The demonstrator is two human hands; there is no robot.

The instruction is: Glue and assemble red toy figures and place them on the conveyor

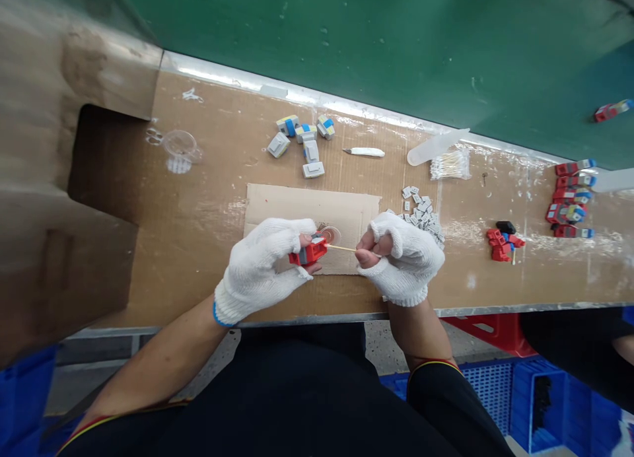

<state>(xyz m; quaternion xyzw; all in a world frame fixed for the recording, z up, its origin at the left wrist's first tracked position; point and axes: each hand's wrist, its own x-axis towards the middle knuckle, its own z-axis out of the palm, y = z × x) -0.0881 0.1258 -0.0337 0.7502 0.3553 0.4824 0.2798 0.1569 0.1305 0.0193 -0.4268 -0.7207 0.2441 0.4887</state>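
My left hand, in a white fingerless-tip glove, grips a small red and grey plastic toy part between thumb and fingers. A thin cotton swab is pinched in the gloved fingertips of my right hand, its far end touching or very close to the red part. Both hands are above a cardboard sheet. Behind the red part lies a small clear round dish, partly hidden. Near my right hand is a pile of small grey plastic pieces.
Several grey, blue and yellow blocks lie beyond the sheet, beside a white-handled craft knife. Rightward are a bag of swabs, red parts and a row of red toys. A clear cup stands left.
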